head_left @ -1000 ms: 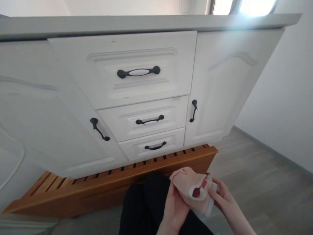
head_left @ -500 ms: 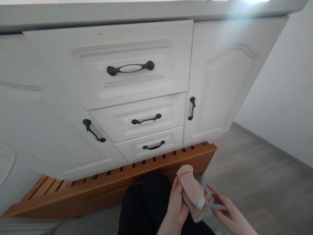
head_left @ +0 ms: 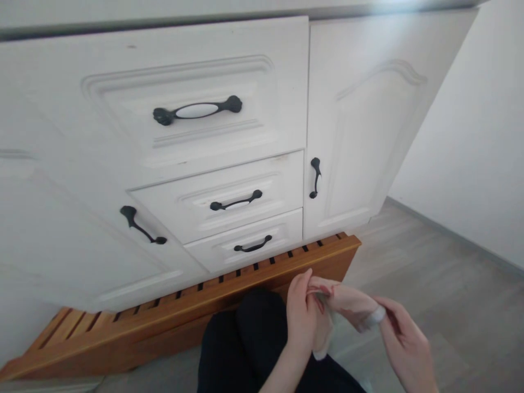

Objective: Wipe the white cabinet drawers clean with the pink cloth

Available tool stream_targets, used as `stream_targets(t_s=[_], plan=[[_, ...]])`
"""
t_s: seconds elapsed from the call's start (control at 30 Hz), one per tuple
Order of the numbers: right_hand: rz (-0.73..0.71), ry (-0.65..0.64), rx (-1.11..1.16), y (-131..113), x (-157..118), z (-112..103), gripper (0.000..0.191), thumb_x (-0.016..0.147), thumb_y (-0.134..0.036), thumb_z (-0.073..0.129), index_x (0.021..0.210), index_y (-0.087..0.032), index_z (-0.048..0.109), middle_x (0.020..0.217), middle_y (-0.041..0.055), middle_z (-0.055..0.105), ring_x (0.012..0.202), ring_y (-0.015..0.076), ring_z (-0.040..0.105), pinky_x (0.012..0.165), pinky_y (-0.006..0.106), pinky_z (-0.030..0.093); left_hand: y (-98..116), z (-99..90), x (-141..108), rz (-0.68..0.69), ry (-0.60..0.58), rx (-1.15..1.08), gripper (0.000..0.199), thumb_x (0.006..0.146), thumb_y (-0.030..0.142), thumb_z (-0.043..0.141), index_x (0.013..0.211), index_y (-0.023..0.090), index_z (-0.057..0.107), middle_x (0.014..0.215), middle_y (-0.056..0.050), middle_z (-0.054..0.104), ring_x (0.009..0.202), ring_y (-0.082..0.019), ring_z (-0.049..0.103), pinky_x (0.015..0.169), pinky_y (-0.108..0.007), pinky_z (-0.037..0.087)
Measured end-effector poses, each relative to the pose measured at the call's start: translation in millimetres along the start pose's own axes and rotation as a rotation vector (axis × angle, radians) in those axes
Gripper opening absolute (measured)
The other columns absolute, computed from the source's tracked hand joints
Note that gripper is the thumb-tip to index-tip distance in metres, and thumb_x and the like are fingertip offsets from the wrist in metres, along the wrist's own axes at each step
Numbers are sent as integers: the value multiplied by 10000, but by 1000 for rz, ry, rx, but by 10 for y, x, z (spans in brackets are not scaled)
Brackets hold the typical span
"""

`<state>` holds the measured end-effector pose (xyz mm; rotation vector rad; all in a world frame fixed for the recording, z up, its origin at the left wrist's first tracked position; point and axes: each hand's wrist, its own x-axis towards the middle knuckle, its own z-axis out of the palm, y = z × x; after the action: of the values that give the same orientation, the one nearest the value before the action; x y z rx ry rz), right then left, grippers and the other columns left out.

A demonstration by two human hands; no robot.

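A pair of pale pink socks (head_left: 352, 304) with red trim and whitish ends is between my two hands at the lower right. My left hand (head_left: 301, 311) pinches the trimmed edge, and one sock hangs down from it over my dark-clothed leg. Stretched out to the right, the other sock has its whitish end between the fingers of my right hand (head_left: 403, 335). Part of each hand's fingertips is hidden by the fabric.
Ahead stands a white cabinet (head_left: 229, 158) with drawers, doors and dark handles. A slatted wooden bench (head_left: 196, 322) runs along its base. The grey floor (head_left: 458, 305) and a white wall (head_left: 470, 147) are at the right.
My right hand has closed on the end of one sock, and the socks have spread apart. My left hand has shifted to their trimmed edge. The view has moved closer to the cabinet.
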<state>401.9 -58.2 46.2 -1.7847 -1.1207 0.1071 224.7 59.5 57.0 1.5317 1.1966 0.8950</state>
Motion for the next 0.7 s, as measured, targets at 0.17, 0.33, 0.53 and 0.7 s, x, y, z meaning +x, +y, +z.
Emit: stream_targets(t_s=[0.17, 0.33, 0.53, 0.7], plan=[[46, 39, -58, 2, 209, -180, 253, 920, -392, 468, 1016, -262, 662, 922, 14, 735, 805, 174, 682, 713, 261, 520, -97, -88, 49, 24, -241, 364, 520, 880, 188, 378, 1364, 183, 570, 1265, -131, 660, 1180, -289, 590, 1078, -466, 404], [173, 9, 40, 156, 483, -309, 314, 891, -472, 504, 1056, -254, 660, 957, 43, 723, 843, 201, 665, 744, 293, 507, -74, -64, 73, 48, -428, 229, 278, 810, 205, 506, 987, 235, 718, 995, -21, 720, 981, -217, 639, 906, -334, 472], [277, -213, 241, 526, 963, -516, 400, 771, -538, 654, 1016, -237, 753, 1034, 83, 750, 906, 240, 663, 747, 308, 520, 21, -131, 68, 2, -689, -81, 369, 801, 240, 608, 1157, 250, 708, 1106, -2, 731, 1025, -187, 656, 905, -286, 485], [474, -506, 390, 640, 1169, -450, 484, 758, -480, 708, 1171, -228, 728, 936, 56, 757, 776, 207, 658, 647, 295, 512, 382, -173, -8, 60, -747, -143, 592, 808, 157, 570, 1374, 332, 570, 1321, 5, 661, 1212, -188, 593, 1074, -334, 410]])
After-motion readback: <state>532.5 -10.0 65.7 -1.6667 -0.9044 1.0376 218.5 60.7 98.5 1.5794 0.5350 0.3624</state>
